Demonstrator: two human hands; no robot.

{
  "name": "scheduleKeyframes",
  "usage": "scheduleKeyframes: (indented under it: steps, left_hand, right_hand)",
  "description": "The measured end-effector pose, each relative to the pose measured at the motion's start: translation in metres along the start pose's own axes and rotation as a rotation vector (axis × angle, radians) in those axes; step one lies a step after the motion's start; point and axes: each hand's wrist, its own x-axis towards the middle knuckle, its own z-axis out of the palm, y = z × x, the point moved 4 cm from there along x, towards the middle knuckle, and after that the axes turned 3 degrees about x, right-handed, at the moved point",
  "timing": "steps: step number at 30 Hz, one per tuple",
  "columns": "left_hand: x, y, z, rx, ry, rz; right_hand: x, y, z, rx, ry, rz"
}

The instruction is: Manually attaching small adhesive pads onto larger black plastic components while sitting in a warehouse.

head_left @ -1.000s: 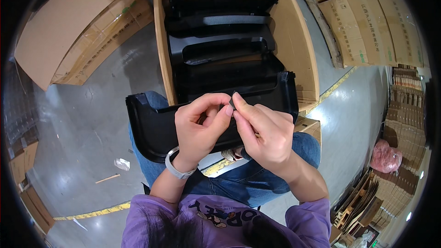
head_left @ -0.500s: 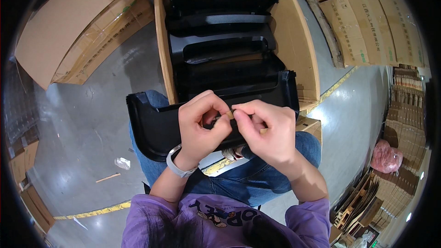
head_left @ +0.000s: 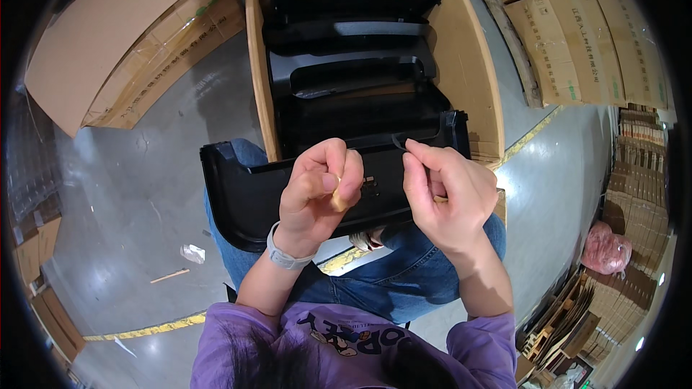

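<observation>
A long black plastic panel (head_left: pixel 249 205) with a raised rim lies across my knees, its middle showing a few small cut-outs. Above it my left hand (head_left: pixel 317 191) is closed with the fingers curled round a small yellowish strip (head_left: pixel 338 202), which looks like backing paper or tape. To its right, my right hand (head_left: pixel 454 194) pinches a short thin dark strip (head_left: pixel 398 142) between thumb and forefinger. A bit of something yellowish also shows in the right palm, too small to name. The hands are apart, both over the panel.
An open cardboard box (head_left: pixel 479 72) ahead holds several black plastic panels (head_left: pixel 353 57). A large carton (head_left: pixel 130 43) stands at the left; stacked cartons (head_left: pixel 577 43) rise at the far right. A pink bag (head_left: pixel 607 248) sits by flattened cardboard. Scraps lie on the floor.
My hands, together half a second ago at a small yellowish piece, have drawn apart. The right has moved right and now shows a dark strip; the left keeps the yellowish piece.
</observation>
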Motion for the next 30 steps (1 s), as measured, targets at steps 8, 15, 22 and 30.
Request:
scheduleKeyframes:
  steps: [8,15,22,30]
  left_hand:
    - [-0.001,-0.012,-0.002,-0.055,0.065,-0.175]
    - [-0.003,0.003,0.008,0.505,0.121,-0.028]
    - [-0.007,0.013,0.008,0.541,0.219,0.098]
    - [-0.008,0.008,0.005,0.628,0.246,-0.057]
  right_hand:
    - [-0.012,-0.023,-0.005,-0.204,-0.056,-0.531]
    - [-0.018,-0.026,0.002,-0.235,-0.148,-0.603]
    - [-0.005,-0.004,0.001,0.245,-0.183,-0.098]
    - [-0.007,0.018,0.012,0.441,-0.316,0.452]
